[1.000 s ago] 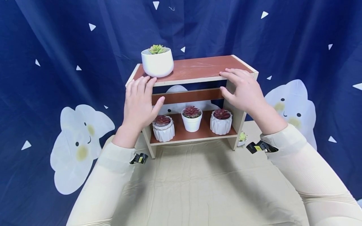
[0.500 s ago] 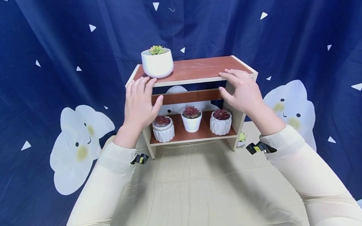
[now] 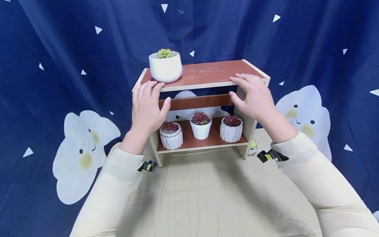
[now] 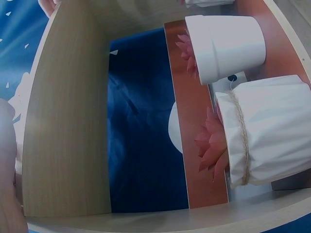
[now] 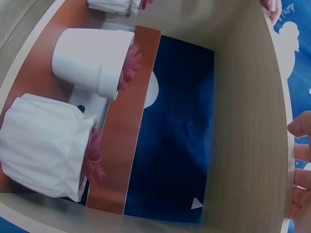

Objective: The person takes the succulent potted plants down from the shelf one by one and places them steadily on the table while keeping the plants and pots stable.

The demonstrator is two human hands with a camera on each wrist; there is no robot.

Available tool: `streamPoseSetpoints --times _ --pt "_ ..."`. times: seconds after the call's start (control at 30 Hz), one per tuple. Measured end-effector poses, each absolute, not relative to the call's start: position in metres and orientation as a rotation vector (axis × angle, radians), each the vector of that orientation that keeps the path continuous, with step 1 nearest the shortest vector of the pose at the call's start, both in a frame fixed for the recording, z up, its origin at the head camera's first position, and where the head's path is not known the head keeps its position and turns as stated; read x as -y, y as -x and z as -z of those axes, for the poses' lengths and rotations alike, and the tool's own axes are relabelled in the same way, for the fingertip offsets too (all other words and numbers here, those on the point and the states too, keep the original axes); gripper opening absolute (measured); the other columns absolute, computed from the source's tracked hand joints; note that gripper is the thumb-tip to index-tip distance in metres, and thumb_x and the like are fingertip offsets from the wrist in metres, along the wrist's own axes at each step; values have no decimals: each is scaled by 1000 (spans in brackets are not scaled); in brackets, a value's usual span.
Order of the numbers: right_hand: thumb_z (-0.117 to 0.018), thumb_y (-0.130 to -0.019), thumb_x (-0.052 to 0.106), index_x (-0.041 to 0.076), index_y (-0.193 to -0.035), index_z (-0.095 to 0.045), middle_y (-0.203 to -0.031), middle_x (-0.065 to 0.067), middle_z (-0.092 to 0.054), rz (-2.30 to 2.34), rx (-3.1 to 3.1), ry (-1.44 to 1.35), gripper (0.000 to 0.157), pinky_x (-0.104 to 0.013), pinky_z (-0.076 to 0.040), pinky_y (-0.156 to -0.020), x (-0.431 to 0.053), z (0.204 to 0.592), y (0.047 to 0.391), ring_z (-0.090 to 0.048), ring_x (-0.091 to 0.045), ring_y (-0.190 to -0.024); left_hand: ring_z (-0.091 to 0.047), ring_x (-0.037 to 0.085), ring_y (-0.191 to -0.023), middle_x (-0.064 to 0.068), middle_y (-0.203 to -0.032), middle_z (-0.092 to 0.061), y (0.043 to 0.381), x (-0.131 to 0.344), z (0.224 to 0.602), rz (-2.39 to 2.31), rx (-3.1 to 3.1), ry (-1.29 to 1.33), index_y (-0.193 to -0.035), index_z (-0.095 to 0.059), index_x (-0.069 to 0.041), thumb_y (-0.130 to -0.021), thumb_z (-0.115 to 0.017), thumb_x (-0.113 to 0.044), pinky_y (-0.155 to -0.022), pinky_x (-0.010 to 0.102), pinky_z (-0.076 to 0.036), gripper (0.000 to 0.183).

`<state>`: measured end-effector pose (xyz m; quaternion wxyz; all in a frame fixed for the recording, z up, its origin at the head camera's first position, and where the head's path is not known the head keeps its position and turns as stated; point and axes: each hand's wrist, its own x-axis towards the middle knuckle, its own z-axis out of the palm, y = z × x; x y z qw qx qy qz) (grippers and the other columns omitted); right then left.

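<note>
A small two-level shelf (image 3: 207, 71) with reddish-brown boards and pale edges stands in front of me. Fingertips of my left hand (image 3: 146, 107) rest at the top board's front edge, just below a white bowl-shaped pot (image 3: 165, 68) with a green succulent. Toward the right end of that edge, my right hand (image 3: 254, 93) lies with fingertips on the board and thumb lower down. Neither hand grips anything. The lower board holds three potted red succulents: a ridged pot (image 3: 171, 138) at left with twine visible in the left wrist view, a smooth pot (image 3: 200, 128) in the middle, and a faceted pot (image 3: 231, 130) at right.
Beside the shelf's right leg sits a small pot with a yellow-green succulent (image 3: 253, 145). A beige cloth (image 3: 201, 197) covers the surface under the shelf. Behind hangs a dark blue curtain (image 3: 219, 29) printed with clouds and white triangles.
Both hands stay in the same place on the shelf. The head view has shifted very slightly; the pots stand unmoved.
</note>
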<state>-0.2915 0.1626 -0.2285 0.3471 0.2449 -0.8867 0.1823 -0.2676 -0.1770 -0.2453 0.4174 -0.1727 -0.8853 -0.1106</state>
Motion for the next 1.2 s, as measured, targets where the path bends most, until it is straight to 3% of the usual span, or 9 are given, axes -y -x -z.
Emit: streamPoseSetpoints --times 0.73,1.2 --pt "-65 -93 28 11 -137 -62 -144 -13 -55 -478 2283 -643 47 -53 -38 -108 -163 229 293 -45 -34 -136 -48 34 -125 15 -128 -58 270 173 235 396 2123 439 -124 -64 -5 -97 -46 -40 -114 48 -27 48" --pt "-65 -92 28 11 -136 -62 -144 -13 -55 -489 2255 -648 47 -53 -38 -108 -163 232 295 -45 -34 -136 -49 36 -126 16 -133 -56 273 170 224 456 2140 289 -128 -58 -4 -98 -49 -39 -106 48 -39 46"
